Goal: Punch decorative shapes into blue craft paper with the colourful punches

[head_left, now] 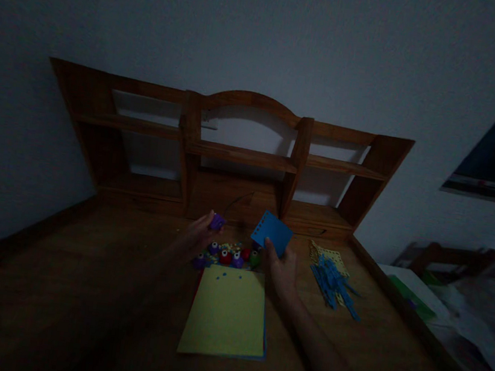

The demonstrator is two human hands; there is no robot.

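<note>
My left hand is closed round a small purple paper punch, raised above the desk. To its right, my right hand pinches a blue sheet of paper with a row of punched holes along its left edge. The punch and the sheet are apart. Below and between the hands stand several purple, red and green punches with round eyes, among them a red punch and a purple punch. Scattered paper dots lie behind them. Nearer me is a stack of coloured paper, yellow on top, with a few blue dots on it.
Blue paper strips lie on the right of the wooden desk, partly over yellow punched paper. A wooden shelf unit stands along the back. Beyond the right edge are a chair and piled items. The room is dim.
</note>
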